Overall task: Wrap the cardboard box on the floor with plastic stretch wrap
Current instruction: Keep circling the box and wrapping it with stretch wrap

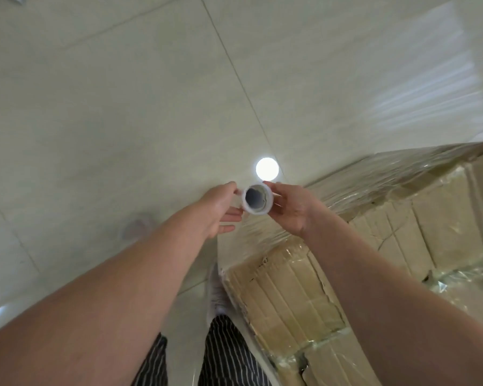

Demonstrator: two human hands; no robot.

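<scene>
Held the roll of stretch wrap (257, 201) upright between left hand (221, 211) and right hand (292, 210), thumb and fingers of each curled against its sides, hollow core facing up. Poised it over the tiled floor (123, 107), just off the corner of the cardboard box (332, 280), already sheathed in clear film (374, 176). Stood with a white shoe (216, 291) and striped trousers (226, 355) close against the box.

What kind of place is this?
Likely an indoor packing or storage room: glossy pale floor tiles reflecting a round light, and a large cardboard box on the floor, partly covered in stretch wrap.
</scene>
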